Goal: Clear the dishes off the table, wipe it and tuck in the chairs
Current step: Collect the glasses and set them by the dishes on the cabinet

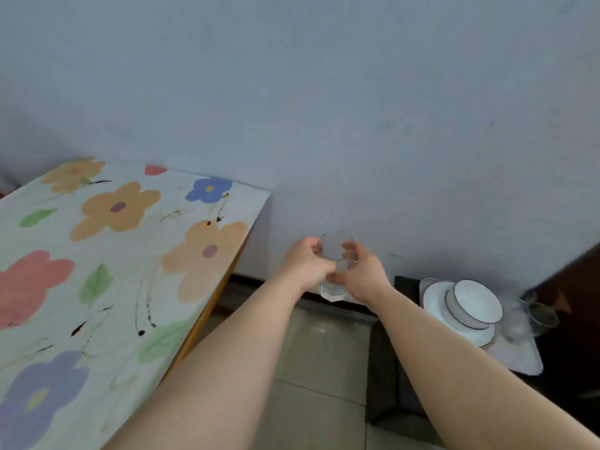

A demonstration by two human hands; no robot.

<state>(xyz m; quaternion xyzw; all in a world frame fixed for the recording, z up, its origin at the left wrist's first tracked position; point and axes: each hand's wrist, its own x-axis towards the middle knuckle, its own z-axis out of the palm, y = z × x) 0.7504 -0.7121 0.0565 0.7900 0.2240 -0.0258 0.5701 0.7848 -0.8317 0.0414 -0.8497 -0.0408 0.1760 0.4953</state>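
- Glass point(336, 254) is off the table, held in the air over the tiled floor point(324, 352), between the table edge and the dark stand point(399, 352) on our right.
- Left hand point(306, 266) curls round its left side and right hand point(360, 274) round its right. Both sets of fingers wrap the wall of the glass, with the rim free above them.
- Risk 1: the glass is smooth and clear, with only tile beneath. If we release one hand before the other has a firm hold, it slips and breaks.
- We can't tell if there's liquid inside. If there is, a tilt spills it.
- Risk 2: the likely landing spot is crowded. A bowl point(475, 303) is stacked on a plate point(433, 303) on a pale mat point(519, 358), with other glasses point(542, 315) just beside them. Setting ours down carelessly could knock a glass or clip the bowl.
- The mat's near corner seems to overhang the stand, so weight there could tip it.
- The table point(130, 254) cloth shows dark smears, so we judge the wipe not yet done.
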